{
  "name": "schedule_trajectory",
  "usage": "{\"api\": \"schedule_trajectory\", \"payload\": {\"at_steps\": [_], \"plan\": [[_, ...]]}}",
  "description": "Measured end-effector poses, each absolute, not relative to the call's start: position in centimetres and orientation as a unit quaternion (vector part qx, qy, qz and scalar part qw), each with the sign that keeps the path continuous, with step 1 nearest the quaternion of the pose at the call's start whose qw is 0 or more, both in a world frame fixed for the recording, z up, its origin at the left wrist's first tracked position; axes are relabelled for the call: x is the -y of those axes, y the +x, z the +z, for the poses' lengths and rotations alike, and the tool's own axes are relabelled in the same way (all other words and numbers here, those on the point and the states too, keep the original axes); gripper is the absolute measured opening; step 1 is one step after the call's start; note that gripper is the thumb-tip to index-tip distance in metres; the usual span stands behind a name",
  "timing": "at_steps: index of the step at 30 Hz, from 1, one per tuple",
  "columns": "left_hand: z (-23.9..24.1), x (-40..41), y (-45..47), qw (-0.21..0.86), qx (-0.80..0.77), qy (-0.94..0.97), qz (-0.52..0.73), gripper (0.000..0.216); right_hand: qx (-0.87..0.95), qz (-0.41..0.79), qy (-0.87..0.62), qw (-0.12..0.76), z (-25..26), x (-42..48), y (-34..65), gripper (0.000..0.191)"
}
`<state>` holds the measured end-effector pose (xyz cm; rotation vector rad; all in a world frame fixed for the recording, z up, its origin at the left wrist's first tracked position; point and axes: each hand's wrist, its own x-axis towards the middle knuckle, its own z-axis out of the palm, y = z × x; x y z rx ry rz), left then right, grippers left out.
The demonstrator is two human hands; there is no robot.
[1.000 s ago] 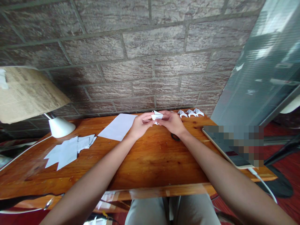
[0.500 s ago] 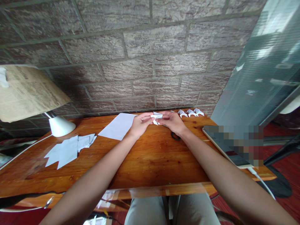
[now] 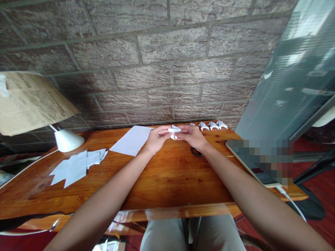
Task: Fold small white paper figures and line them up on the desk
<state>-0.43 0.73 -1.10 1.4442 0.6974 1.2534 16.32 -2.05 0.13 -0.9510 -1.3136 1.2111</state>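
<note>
Container, one: a box-like holder (image 3: 120,246), low and well nearer the body than the left hand, cut off by the lower border of view; whitish, crumpled contents, too indistinct to name.

Folded paper piece, one, white (image 3: 174,131): lies between the two hands, raised off the wooden table (image 3: 167,181), pointed at top and bottom.
Left hand (image 3: 157,138), one: thumb and fingers pinched on the piece's left side; a ring on one finger.
Right hand (image 3: 195,137), one: thumb and fingers pinched on its right side.

Folded paper units, four, white (image 3: 214,126): in a row to the right of the right hand — the nearest partly hidden behind it.
Black loop, one (image 3: 193,152): just below the right hand, partly covered by the wrist.
Tablet, one (image 3: 255,164): right of the right forearm, white cable (image 3: 293,204) attached.
Plain white sheet, one (image 3: 132,140): flat, just left of the left hand.
Cut paper pieces, several, overlapping (image 3: 74,167): farther left of that hand; exact count unclear.
Lamp, one (image 3: 68,141): well left of the left hand — white base, newsprint-patterned shade (image 3: 34,104).
</note>
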Motion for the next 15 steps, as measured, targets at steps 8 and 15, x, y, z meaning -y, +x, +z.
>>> {"api": "schedule_trajectory", "payload": {"at_steps": [8, 15], "plan": [[-0.41, -0.27, -0.69, 0.535, -0.304, 0.588, 0.525, 0.061, 0.54, 0.507, -0.4, 0.54, 0.3, 2.28, 16.23, 0.023], [-0.53, -0.29, -0.72, 0.587, -0.294, 0.577, 0.487, 0.047, 0.559, 0.473, -0.416, 0.538, 0.11, 2.14, 16.43, 0.025]]}}
